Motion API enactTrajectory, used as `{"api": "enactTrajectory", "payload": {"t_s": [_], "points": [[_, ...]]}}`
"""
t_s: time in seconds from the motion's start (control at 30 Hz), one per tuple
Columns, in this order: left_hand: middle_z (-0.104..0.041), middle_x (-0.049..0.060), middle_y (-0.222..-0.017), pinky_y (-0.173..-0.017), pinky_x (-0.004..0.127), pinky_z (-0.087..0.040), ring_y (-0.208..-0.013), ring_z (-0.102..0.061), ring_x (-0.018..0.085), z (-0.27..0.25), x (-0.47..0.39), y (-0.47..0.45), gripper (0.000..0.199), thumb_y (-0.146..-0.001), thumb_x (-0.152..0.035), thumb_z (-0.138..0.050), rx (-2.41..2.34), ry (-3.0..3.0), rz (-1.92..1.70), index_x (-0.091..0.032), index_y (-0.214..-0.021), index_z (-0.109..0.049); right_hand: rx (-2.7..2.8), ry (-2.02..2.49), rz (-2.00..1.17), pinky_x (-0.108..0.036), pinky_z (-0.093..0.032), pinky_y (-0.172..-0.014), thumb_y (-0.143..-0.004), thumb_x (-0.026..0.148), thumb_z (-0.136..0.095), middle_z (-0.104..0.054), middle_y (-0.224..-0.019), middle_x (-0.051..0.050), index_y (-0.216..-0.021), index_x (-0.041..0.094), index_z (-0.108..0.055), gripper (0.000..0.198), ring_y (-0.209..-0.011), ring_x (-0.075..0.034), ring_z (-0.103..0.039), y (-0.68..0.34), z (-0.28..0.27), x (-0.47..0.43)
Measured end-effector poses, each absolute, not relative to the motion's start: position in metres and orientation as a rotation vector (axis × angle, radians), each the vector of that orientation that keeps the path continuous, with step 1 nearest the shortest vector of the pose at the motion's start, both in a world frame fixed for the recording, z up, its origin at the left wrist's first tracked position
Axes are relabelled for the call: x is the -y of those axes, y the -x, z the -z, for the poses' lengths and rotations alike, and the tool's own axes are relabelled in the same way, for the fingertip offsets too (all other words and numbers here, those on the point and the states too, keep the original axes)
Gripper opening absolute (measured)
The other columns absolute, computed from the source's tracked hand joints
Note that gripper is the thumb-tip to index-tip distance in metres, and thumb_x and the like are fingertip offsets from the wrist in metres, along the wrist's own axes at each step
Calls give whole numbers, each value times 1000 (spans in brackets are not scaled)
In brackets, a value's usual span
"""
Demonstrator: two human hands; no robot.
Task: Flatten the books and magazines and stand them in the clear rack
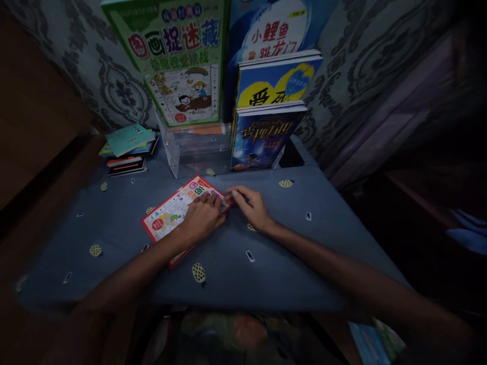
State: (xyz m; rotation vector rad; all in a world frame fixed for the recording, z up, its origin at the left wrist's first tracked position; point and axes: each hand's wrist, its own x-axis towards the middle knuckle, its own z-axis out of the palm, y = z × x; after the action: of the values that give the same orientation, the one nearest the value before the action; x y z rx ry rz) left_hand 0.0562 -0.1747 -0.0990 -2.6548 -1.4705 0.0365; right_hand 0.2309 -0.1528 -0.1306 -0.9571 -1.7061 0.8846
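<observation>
A thin red-bordered children's picture book [167, 214] lies flat and turned at an angle on the blue tablecloth. My left hand [203, 215] is on its cover, fingers bent over the right part and the thumb side by the near edge, so some of the title is hidden. At the book's right corner is my right hand [251, 205], its fingers together and closed at the edge. Behind the book stands a clear acrylic book rack [200, 159], with a green picture book [186, 76] upright in its left rear part.
On the rack's right side stand a dark blue book [262, 134], a blue-and-yellow book [276, 81] and a tall blue book [243, 30]. A small book stack [129, 149] is at the back left. A black flat object [292, 154] lies right of the rack.
</observation>
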Motion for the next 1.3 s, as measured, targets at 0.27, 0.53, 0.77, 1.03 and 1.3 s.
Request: {"api": "enactTrajectory", "payload": {"t_s": [0.27, 0.53, 0.77, 1.03, 1.3], "points": [[-71, 18, -115, -88, 39, -57, -110, -68, 29, 101, 179, -63, 26, -99, -27, -50, 1374, 2587, -16, -9, -109, -67, 1639, 1031, -951, -35, -54, -83, -98, 59, -43, -77, -84, -4, -107, 22, -71, 47, -84, -21, -73, -238, 144, 135], [-74, 13, -103, -80, 35, -58, -99, -71, 26, 96, 177, -64, 25, -100, -20, -48, 1367, 2598, 10, -12, -100, -71, 1666, 1089, -843, -35, -52, -85, -101, 55, -41, -79, -84, -4, -107, 22, -72, 45, -86, -22, -72, -241, 141, 137], [-74, 13, -105, -78, 35, -57, -99, -70, 26, 96, 178, -63, 27, -100, -21, -46, 1383, 2611, 23, -12, -101, -71, 1661, 1080, -823, -33, -51, -81, -101, 55, -39, -77, -82, -4, -105, 21, -71, 47, -82, -21, -71, -241, 139, 140], [-72, 14, -112, -82, 35, -56, -105, -68, 26, 90, 175, -58, 31, -103, -30, -43, 1425, 2655, -43, -14, -105, -70, 2008, 1076, -701, -28, -43, -64, -103, 40, -39, -64, -67, 0, -85, 22, -66, 37, -63, -16, -60, -242, 131, 156], [-64, 13, -130, -89, 40, -53, -119, -61, 31, 74, 148, -20, 39, -100, -49, -51, 1742, 2522, -88, -20, -124, -62, 2147, 1074, -503, -33, -46, -71, -102, 28, -42, -69, -77, -7, -94, 19, -70, 30, -75, -22, -61, -242, 132, 159]]}}
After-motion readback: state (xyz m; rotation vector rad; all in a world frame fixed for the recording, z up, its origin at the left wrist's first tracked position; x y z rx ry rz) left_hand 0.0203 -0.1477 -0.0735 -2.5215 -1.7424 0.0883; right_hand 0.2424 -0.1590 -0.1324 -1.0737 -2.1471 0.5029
